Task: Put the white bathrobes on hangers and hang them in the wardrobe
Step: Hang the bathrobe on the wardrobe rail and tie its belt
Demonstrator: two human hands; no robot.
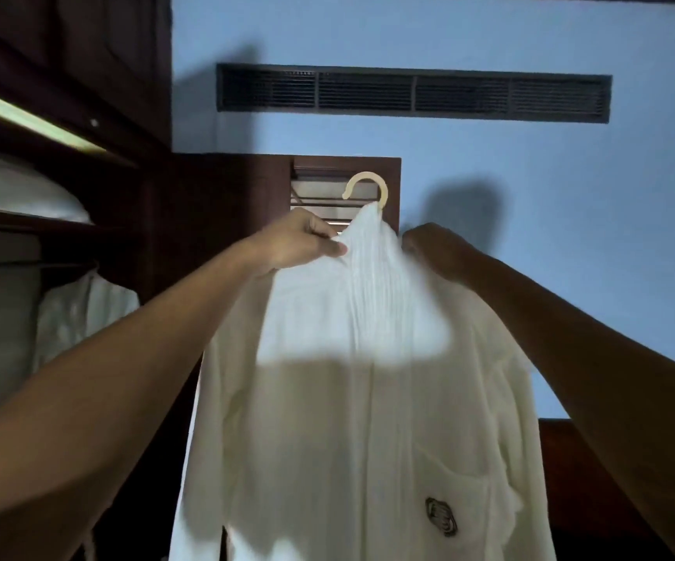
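Both bare forearms reach up from the lower corners of the frame toward its centre. The left hand, brightly lit, has its fingers curled and thumb pinching the white cloth just left of centre. The right hand, in shadow just right of centre, shows its back; its fingers are hidden behind the cloth, so its grip cannot be judged.

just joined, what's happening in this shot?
A person holds up a white bathrobe that is already on a hanger; only the hanger's cream hook shows above the collar. The left hand pinches the collar, and the right hand is at the other shoulder, grip unclear. The hook is on no rail yet. Another white robe hangs in the wardrobe at left.
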